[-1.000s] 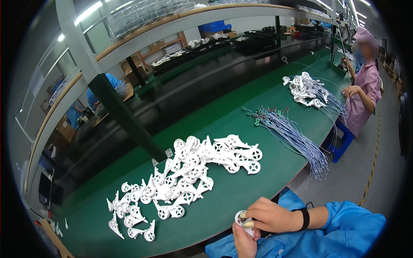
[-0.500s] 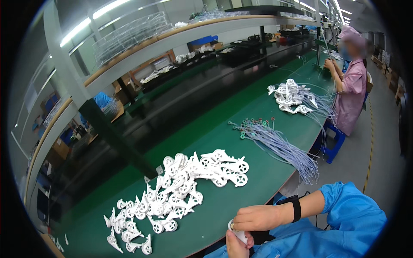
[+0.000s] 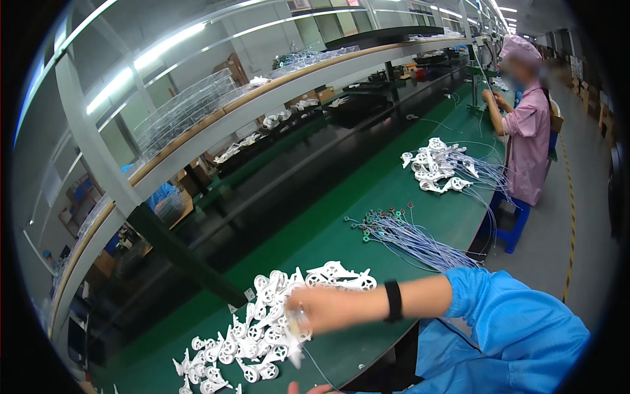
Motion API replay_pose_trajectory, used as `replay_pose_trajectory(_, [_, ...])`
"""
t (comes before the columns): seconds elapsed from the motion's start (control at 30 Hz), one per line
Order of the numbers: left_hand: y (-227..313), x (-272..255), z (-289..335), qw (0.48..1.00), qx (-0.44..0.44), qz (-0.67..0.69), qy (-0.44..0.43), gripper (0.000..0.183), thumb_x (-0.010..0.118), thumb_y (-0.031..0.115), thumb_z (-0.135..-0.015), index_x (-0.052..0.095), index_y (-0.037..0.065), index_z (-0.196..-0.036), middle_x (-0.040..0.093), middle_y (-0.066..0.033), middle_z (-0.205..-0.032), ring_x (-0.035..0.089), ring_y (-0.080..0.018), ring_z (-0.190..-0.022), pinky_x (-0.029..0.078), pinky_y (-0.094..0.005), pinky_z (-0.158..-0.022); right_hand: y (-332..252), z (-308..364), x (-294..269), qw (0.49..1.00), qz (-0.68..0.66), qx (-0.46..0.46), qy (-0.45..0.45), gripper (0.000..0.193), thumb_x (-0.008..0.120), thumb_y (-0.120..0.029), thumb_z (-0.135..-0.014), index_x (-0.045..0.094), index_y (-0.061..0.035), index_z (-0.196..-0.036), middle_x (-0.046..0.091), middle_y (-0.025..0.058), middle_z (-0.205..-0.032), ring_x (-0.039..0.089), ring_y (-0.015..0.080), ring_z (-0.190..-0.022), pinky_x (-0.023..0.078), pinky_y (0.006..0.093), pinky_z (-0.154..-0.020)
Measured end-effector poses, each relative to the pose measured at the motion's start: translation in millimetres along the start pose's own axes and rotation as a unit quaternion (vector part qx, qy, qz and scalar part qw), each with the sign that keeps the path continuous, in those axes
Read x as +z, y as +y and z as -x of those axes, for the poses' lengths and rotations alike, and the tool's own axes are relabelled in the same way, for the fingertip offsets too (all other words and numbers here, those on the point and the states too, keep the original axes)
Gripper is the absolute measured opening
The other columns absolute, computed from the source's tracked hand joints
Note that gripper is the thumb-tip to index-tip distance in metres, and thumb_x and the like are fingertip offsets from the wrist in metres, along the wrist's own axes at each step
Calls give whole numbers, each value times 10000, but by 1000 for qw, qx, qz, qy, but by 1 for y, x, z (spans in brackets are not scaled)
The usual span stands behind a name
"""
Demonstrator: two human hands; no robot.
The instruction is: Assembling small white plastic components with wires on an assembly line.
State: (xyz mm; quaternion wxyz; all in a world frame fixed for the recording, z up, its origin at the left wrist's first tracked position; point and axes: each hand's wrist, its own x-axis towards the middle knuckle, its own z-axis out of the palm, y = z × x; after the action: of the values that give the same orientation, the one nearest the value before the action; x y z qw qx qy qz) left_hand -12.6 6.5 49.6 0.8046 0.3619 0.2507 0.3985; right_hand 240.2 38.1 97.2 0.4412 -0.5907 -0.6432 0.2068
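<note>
Grip of right hand [image 3: 321,310]: closed on blurred white part [image 3: 293,343] | left hand [image 3: 319,389]: cropped, state unclear

Green workbench tabletop [image 3: 394,259]: two white heaps, cables between

Larger heap of white spoked-wheel plastic parts [image 3: 253,331] toward the left end, pieces overlapping, partly hidden. Small metal bracket [image 3: 249,294] just beyond it, by the far edge. Mid-length: bundle of grey-blue cables [image 3: 420,240], green and red ring ends toward the far edge, tails toward the near edge. Farther right: smaller heap of white wheel parts [image 3: 433,172]; loose pale cables [image 3: 489,172] trail from it to the near edge.
</note>
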Motion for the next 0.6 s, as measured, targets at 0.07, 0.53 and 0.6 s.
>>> replay_pose_trajectory(0.07, [7, -13, 6, 996, 76, 20, 46, 502, 385, 365, -965, 337, 39, -1344, 598, -185, -976, 605, -247, -720, 508, -284, -596, 25, -39, -46, 978, -45, -32, 202, 380, 720, -226, -724, 585, 19, -982, 599, 157, -865, 595, 283, -801, 480, 357, -717])
replay_pose_trajectory(0.53, [-31, 5, -51, 901, 106, -416, -63, 274, 435, 216, -971, 513, -5, -1113, 573, -74, -862, 509, -111, -659, 419, -224, -590, 115, 92, -173, 851, 271, 433, 125, 293, 610, -255, -763, 659, -4, -907, 659, 199, -849, 645, 328, -802, 501, 401, -733])
replay_pose_trajectory(0.6, [-52, 24, -79, 828, 199, -494, -172, 257, 476, 203, -943, 524, 2, -1097, 555, -94, -825, 516, -155, -645, 431, -263, -571, 123, 97, -178, 860, 269, 419, 114, 281, 619, -270, -768, 660, -13, -873, 658, 184, -828, 640, 309, -780, 497, 388, -712])
